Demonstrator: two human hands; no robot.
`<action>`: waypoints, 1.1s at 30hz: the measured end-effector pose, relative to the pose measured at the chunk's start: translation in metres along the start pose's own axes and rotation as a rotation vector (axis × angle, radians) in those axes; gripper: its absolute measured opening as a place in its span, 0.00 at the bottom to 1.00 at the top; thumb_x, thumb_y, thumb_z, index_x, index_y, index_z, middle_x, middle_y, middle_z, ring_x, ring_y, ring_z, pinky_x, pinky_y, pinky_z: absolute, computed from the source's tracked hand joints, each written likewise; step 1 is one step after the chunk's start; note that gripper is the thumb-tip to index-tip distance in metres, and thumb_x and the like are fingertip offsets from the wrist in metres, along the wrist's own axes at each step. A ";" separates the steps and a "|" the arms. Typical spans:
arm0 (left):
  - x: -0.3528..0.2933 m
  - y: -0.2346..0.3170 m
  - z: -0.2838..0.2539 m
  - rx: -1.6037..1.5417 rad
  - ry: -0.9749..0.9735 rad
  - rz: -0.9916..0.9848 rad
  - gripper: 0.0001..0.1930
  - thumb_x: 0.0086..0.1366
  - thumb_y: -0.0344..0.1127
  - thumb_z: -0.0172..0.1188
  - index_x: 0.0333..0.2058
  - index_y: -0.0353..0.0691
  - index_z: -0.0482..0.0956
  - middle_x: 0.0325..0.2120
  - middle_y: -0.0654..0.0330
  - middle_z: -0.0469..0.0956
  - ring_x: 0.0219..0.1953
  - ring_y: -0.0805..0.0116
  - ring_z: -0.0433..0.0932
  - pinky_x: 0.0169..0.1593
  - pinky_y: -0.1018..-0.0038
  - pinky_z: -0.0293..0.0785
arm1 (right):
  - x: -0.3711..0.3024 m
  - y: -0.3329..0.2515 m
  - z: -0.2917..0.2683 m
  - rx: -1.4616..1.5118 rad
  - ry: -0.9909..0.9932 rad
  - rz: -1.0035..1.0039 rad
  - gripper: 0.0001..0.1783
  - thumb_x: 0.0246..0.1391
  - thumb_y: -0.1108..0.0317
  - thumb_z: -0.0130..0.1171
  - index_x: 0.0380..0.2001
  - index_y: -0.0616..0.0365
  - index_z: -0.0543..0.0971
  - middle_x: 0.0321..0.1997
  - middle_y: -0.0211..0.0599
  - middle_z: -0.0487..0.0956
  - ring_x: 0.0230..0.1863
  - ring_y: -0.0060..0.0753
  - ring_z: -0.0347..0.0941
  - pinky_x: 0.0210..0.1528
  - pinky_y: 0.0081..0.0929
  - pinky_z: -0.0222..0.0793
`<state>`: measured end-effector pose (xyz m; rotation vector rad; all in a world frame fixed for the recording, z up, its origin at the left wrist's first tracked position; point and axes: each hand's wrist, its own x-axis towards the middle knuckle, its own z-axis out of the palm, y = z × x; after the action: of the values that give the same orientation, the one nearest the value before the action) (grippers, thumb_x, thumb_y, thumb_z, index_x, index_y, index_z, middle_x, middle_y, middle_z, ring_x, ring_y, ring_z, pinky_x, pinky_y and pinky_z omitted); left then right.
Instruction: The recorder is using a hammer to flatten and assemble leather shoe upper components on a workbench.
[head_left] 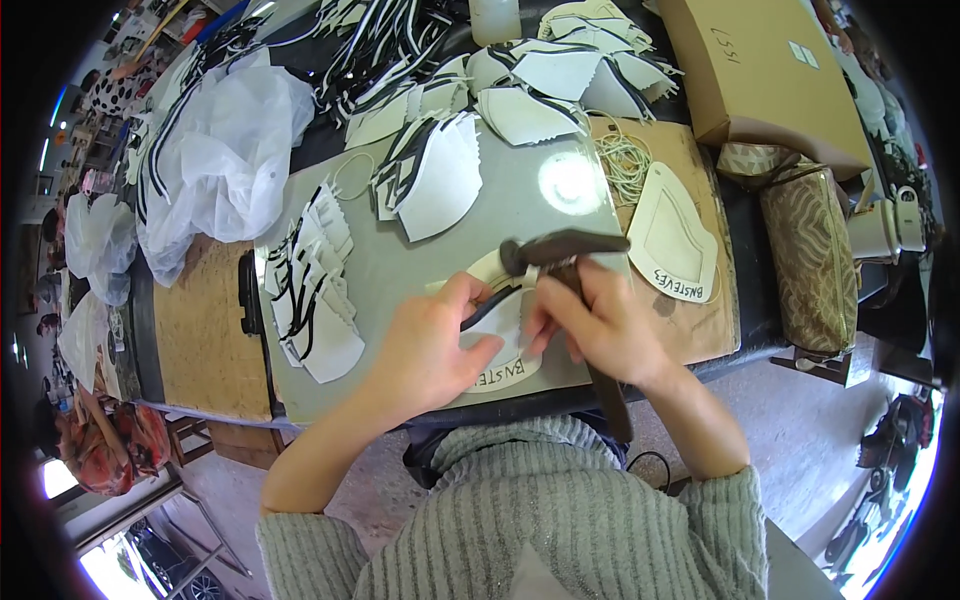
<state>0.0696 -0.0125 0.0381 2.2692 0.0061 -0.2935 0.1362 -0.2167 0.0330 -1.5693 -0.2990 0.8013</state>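
Observation:
My right hand (612, 322) is wrapped round the handle of a hammer (568, 245), its dark head above the knuckles and the handle slanting down toward me. The same hand's fingertips reach to a white curved piece (503, 322) with a black strip along its upper edge. My left hand (432, 345) pinches this piece from the left, thumb below and fingers at the strip. Under it lies a cream template (507, 376) with dark lettering, at the near edge of a grey work board (400, 272). The hands partly hide piece and template.
Stacks of black-edged white pieces lie left (335, 345), in the middle (440, 180) and at the back (555, 70). To the right are a second template (670, 240), tangled cord (622, 165), a cardboard box (765, 80) and a patterned pouch (812, 265). Plastic bags (225, 145) sit left.

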 end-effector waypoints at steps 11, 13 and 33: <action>-0.020 -0.003 -0.015 -0.253 0.130 -0.185 0.22 0.58 0.28 0.68 0.50 0.32 0.72 0.27 0.57 0.81 0.30 0.73 0.79 0.37 0.77 0.75 | -0.005 0.014 0.021 -0.162 -0.059 -0.066 0.14 0.67 0.68 0.51 0.36 0.73 0.74 0.30 0.45 0.83 0.31 0.34 0.84 0.35 0.30 0.78; -0.023 -0.011 -0.021 -0.294 0.108 -0.196 0.22 0.58 0.26 0.68 0.50 0.32 0.71 0.27 0.62 0.81 0.30 0.82 0.76 0.35 0.81 0.72 | -0.004 0.011 0.021 -0.115 -0.053 -0.010 0.14 0.68 0.67 0.51 0.36 0.73 0.74 0.30 0.44 0.83 0.30 0.33 0.84 0.34 0.29 0.78; -0.030 -0.016 -0.003 0.355 0.289 0.316 0.22 0.55 0.26 0.66 0.49 0.35 0.73 0.45 0.49 0.75 0.48 0.48 0.76 0.47 0.61 0.75 | -0.004 0.011 0.010 -0.012 -0.106 0.099 0.14 0.70 0.65 0.48 0.47 0.67 0.72 0.34 0.38 0.82 0.31 0.22 0.81 0.21 0.15 0.69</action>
<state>0.0391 0.0032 0.0349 2.5969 -0.2707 0.2183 0.1240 -0.2137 0.0238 -1.5655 -0.3054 0.9639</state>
